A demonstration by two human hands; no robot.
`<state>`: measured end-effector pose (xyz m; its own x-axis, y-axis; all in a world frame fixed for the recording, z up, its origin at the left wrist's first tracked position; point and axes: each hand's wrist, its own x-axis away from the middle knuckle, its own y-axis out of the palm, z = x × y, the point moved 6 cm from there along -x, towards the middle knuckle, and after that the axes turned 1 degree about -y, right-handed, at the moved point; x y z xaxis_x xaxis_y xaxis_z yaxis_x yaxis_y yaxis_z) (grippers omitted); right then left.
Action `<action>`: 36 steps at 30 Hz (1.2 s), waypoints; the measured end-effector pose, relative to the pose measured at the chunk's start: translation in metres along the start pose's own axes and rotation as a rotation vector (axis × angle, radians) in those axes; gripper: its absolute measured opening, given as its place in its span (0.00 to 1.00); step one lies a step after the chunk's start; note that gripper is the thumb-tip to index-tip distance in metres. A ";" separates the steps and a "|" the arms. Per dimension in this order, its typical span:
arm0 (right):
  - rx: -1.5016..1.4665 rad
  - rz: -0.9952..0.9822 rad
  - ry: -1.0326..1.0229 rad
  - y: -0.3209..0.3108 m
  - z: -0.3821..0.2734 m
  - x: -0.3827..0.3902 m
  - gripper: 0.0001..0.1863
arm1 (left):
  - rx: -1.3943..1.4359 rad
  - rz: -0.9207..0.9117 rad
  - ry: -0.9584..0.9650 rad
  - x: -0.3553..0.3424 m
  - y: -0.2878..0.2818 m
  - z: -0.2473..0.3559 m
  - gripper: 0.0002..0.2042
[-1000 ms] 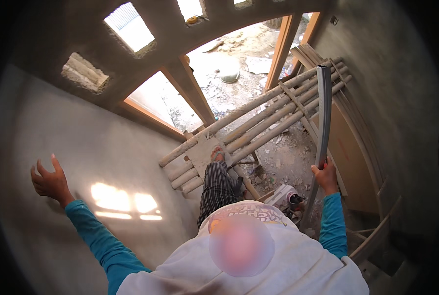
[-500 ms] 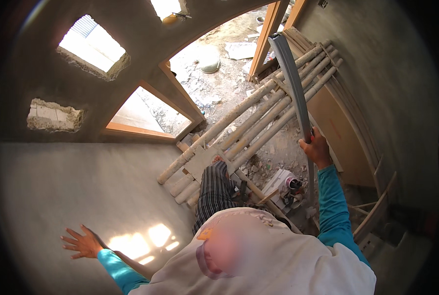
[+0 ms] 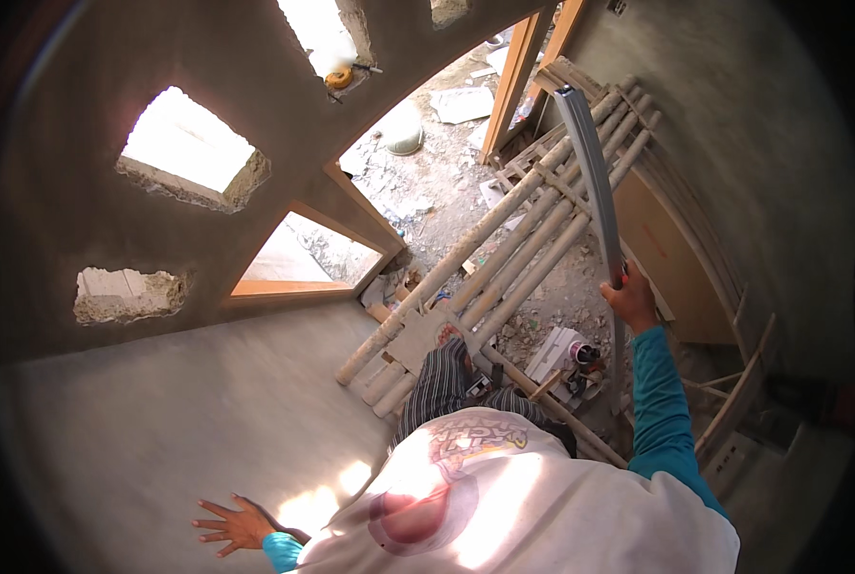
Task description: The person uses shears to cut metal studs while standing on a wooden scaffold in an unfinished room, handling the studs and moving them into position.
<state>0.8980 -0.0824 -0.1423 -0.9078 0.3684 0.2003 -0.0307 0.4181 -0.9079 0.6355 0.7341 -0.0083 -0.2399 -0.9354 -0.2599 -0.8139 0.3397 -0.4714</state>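
My right hand (image 3: 634, 300) is wrapped round a long grey metal bar (image 3: 592, 158), held upright out in front on the right. The bar reaches above my hand past the poles and continues below it; its curve may come from the lens. A small reddish bit shows by my fingers, too small to name. At the lower left, my left hand (image 3: 234, 526) has its fingers spread against the grey plastered wall (image 3: 159, 421) and holds nothing. One bare foot (image 3: 449, 333) of mine rests on a flat board (image 3: 413, 337) on the pole scaffold (image 3: 513, 225).
Rough openings (image 3: 193, 143) pierce the wall ahead, with a round yellow item (image 3: 339, 77) on one ledge. Wooden frames (image 3: 518, 86) surround the doorway. Rubble (image 3: 532, 316) covers the floor below the scaffold, beside a white box (image 3: 554, 362). A brown panel (image 3: 652, 239) leans at right.
My view has tilted and shifted. My left hand appears lower and farther right, still spread on the wall. The bar's top end appears slightly lower and farther right, still in my right hand.
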 end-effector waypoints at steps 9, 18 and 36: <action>0.158 0.026 0.200 -0.019 0.040 0.032 0.24 | 0.082 -0.038 0.013 -0.003 -0.017 0.001 0.41; 0.081 0.027 0.395 -0.026 0.070 0.088 0.22 | 0.225 0.046 -0.007 -0.012 0.009 0.008 0.46; -0.183 0.051 0.499 -0.034 0.131 -0.001 0.21 | 0.751 -0.187 0.225 -0.033 -0.128 0.161 0.47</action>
<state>0.8450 -0.2056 -0.1601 -0.5954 0.7238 0.3487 0.1225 0.5107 -0.8510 0.8330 0.7373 -0.0751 -0.3005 -0.9536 0.0178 -0.2970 0.0758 -0.9519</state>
